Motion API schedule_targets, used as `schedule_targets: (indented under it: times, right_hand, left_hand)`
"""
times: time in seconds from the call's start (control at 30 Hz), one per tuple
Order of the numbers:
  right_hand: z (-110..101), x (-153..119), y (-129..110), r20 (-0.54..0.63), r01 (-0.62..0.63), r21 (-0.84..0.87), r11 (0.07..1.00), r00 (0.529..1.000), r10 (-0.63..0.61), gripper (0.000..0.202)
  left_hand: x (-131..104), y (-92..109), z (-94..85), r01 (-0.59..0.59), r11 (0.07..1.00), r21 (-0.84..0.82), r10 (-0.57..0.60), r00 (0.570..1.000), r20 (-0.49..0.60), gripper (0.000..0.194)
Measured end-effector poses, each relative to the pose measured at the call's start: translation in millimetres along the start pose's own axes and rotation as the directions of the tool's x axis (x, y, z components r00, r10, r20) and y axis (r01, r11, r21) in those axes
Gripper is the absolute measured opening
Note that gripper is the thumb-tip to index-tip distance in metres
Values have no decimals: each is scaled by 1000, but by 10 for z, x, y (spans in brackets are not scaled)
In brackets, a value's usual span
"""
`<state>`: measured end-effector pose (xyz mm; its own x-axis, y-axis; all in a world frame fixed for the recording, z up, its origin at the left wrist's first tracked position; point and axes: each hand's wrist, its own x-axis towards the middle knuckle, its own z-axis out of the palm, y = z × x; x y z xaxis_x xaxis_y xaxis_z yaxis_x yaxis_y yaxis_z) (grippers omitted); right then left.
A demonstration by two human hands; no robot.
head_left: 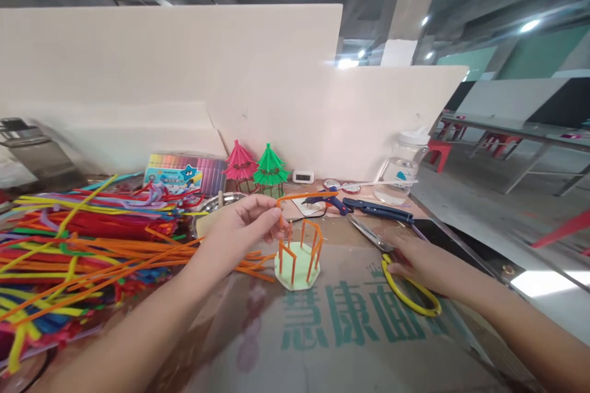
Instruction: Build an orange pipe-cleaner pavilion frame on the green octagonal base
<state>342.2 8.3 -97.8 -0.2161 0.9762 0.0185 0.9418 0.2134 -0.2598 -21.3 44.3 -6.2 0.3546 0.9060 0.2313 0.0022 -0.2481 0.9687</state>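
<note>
My left hand (pixel 258 219) pinches an orange pipe cleaner (pixel 306 195), bent near the fingers, with its long end pointing right. Just below it stands a pale green octagonal base (pixel 295 276) with bent orange pipe cleaner posts (pixel 318 242) rising from its edge. On the right, my right hand (pixel 401 252) is on the yellow-handled scissors (pixel 410 301), whose blades point up and left; its fingers are partly blurred and wrap round the handle area.
Colourful pipe cleaners (pixel 83 258) are heaped at left. Behind are a marker box (pixel 184 173), pink (pixel 240 163) and green (pixel 270 167) trees, a small clock (pixel 303 177), a glue gun (pixel 329 199), a dark-handled tool (pixel 380 209) and a clear jug (pixel 402 166).
</note>
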Motion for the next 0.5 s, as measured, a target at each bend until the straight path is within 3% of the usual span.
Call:
schedule_targets:
  times: [0.17,0.3,0.5]
  right_hand:
    - [105,-16,116,54,-40,-46,998,998,43,51]
    - [150,27,106,19,-46,-43,998,999,47,42]
    - [-45,17,-105,-81,-147,103,984,984,156,25]
  left_hand:
    - [-2,-15,-11,24,1000,-7,-25,998,-54,33]
    - [-27,10,-8,-1,1000,16,2,998,-68,31]
    - [-63,83,1,-24,1000,15,25,997,-77,30]
